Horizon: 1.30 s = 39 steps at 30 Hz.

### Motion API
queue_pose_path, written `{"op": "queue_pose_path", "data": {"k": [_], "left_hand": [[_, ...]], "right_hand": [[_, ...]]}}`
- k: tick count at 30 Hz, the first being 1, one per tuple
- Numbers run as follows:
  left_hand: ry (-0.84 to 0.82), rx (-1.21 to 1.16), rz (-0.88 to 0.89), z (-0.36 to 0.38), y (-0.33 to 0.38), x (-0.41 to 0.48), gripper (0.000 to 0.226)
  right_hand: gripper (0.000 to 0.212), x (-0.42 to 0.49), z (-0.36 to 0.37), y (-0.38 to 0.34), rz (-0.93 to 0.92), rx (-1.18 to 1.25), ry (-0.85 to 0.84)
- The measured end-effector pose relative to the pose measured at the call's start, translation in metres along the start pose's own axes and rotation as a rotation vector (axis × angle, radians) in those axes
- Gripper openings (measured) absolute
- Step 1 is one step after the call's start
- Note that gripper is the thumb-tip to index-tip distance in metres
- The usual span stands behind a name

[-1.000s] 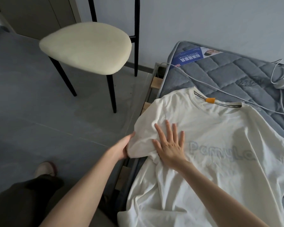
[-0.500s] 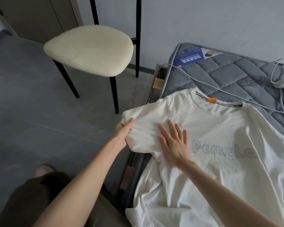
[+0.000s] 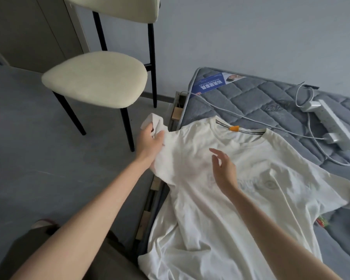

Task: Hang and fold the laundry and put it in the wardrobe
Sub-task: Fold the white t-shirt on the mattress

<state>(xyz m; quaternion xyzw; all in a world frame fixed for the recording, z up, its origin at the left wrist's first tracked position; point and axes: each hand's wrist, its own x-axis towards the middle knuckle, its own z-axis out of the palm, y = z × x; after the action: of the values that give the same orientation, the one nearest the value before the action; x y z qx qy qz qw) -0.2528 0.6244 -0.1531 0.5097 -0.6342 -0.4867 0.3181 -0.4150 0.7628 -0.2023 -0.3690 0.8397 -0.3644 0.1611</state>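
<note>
Left hand [image 3: 150,139]: fingers and thumb curled round the sleeve [image 3: 152,120] of a white T-shirt [image 3: 220,215], holding the sleeve up past the mattress edge, over the floor [image 3: 38,158]. Right hand [image 3: 223,171]: fingers loose and slightly spread, gripping nothing, poised over the chest of the T-shirt; whether the palm touches the cloth cannot be told.

The T-shirt lies front up, collar away from the person, on a grey quilted mattress [image 3: 257,100]. Its lower hem hangs over the near left edge, and the other sleeve is spread out to the right. An orange tag [image 3: 234,128] sits at the inside back of the collar; pale lettering crosses the chest.

On the mattress beyond the collar, a white power strip [image 3: 331,122] lies well apart from the T-shirt, and its white cable [image 3: 230,113] runs past just behind the collar. A blue label [image 3: 209,85] marks the far mattress corner. A chair [image 3: 95,81] with a cream seat and black legs stands on the floor to the left, near the held sleeve.
</note>
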Motion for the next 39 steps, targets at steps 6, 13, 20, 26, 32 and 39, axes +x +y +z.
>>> {"op": "queue_pose_path", "data": {"k": [6, 13, 20, 26, 32, 39], "left_hand": [[-0.622, 0.19, 0.09, 0.069, 0.045, -0.041, 0.053], [-0.276, 0.354, 0.01, 0.068, 0.001, -0.021, 0.017], [-0.301, 0.325, -0.164, 0.062, -0.036, -0.012, 0.039], [-0.424, 0.391, -0.197, 0.063, -0.054, -0.007, 0.039], [-0.478, 0.281, -0.241, 0.059, -0.062, 0.001, 0.027], [-0.49, 0.259, -0.209, 0.052, -0.062, 0.005, 0.03]], "right_hand": [[0.029, -0.007, -0.058, 0.046, 0.262, 0.125, 0.204], [0.03, -0.007, -0.061, 0.051, 0.273, 0.057, 0.105], [0.031, 0.05, -0.014, 0.004, -0.078, -0.145, -0.166], [0.038, 0.097, 0.033, -0.038, -0.301, -0.365, -0.296], [0.019, 0.121, 0.055, -0.05, -0.304, -0.594, -0.289], [0.008, 0.148, 0.033, -0.051, -0.057, -0.202, -0.184]]}}
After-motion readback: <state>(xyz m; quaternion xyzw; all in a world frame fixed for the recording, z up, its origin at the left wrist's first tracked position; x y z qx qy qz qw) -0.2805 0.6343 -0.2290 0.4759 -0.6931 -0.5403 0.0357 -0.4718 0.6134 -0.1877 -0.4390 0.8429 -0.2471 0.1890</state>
